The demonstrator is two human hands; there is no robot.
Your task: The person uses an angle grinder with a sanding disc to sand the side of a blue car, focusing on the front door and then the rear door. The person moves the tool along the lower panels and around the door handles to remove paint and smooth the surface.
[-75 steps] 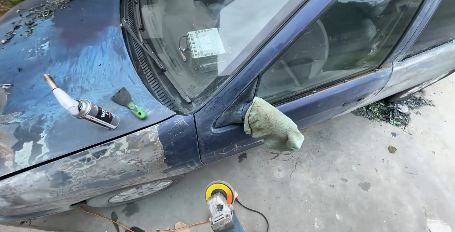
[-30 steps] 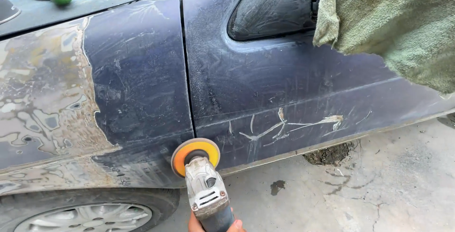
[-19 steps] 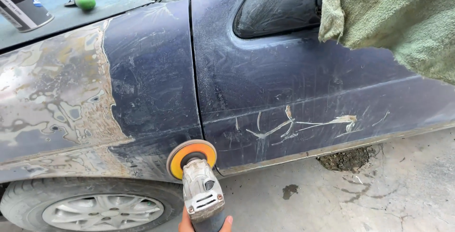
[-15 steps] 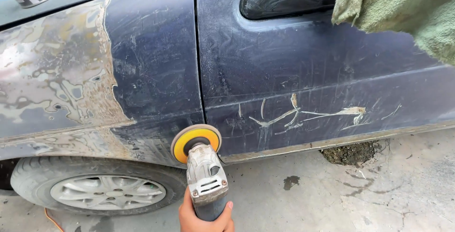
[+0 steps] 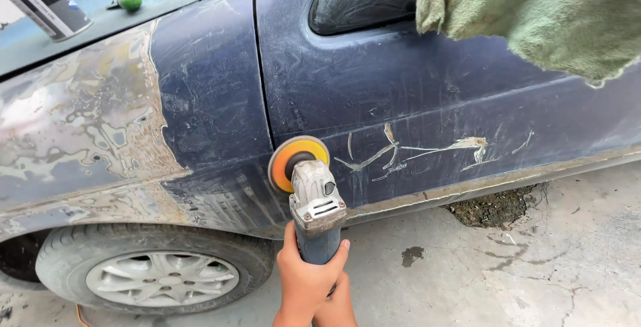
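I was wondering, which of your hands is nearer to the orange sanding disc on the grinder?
Left. The left hand wraps the grinder body just below the sanding disc. The right hand sits behind it, farther down the handle and partly hidden.

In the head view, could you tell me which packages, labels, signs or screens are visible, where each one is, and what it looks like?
Spray can: lying tilted on the car's hood at the top left; cylindrical, dark body with a white band and a small red mark; only partly in frame.
Label on the angle grinder: small pale plate on the grey tool head, just above the hands; too small to make out.
No signs or screens in view.
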